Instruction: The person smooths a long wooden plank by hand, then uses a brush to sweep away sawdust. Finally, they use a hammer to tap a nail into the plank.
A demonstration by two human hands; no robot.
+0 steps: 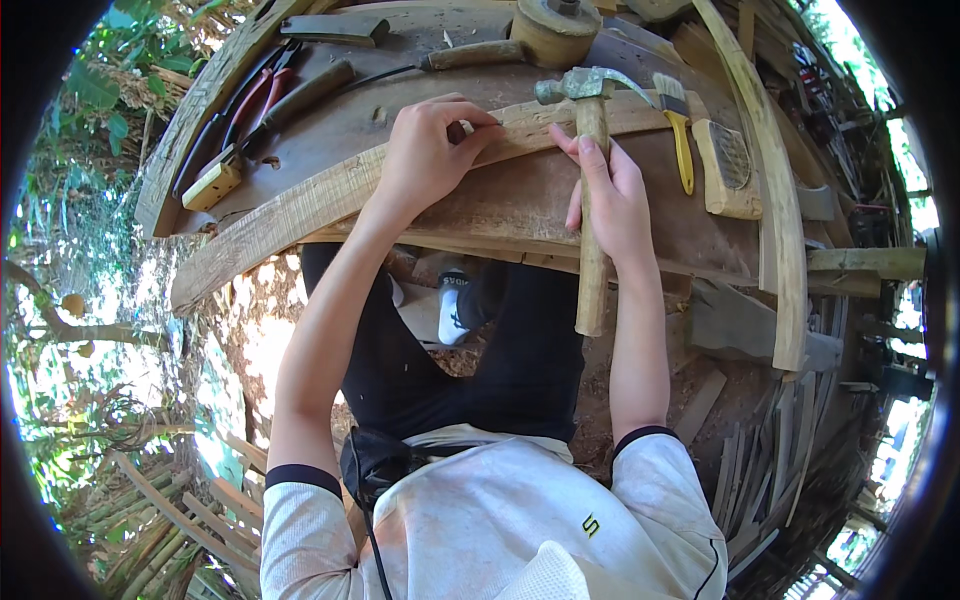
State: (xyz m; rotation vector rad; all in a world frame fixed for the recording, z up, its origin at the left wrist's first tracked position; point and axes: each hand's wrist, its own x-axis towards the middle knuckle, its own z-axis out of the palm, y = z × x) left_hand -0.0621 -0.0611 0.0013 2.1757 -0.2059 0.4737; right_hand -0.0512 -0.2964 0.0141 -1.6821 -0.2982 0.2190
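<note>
A long wooden strip (300, 205) lies across the workbench, its left end jutting past the near edge. My left hand (430, 150) rests over it, thumb and forefinger pinched together near the strip's surface; whatever is between the tips is too small to make out. In my right hand (618, 200) is a claw hammer (591, 130) with a pale wooden handle, gripped partway down. Its metal head points away from me above the strip, and the handle's end hangs past the bench's near edge. Some of my right fingers are held loosely off the handle.
On the workbench (520, 205) lie a yellow-handled paintbrush (681, 150), a wooden-backed brush (728, 170), red-handled pliers (268, 95), a wooden-handled tool (470, 55) and a round wooden block (555, 35). A long curved pole (775, 200) crosses the right side. Wood offcuts (770, 440) lean at lower right.
</note>
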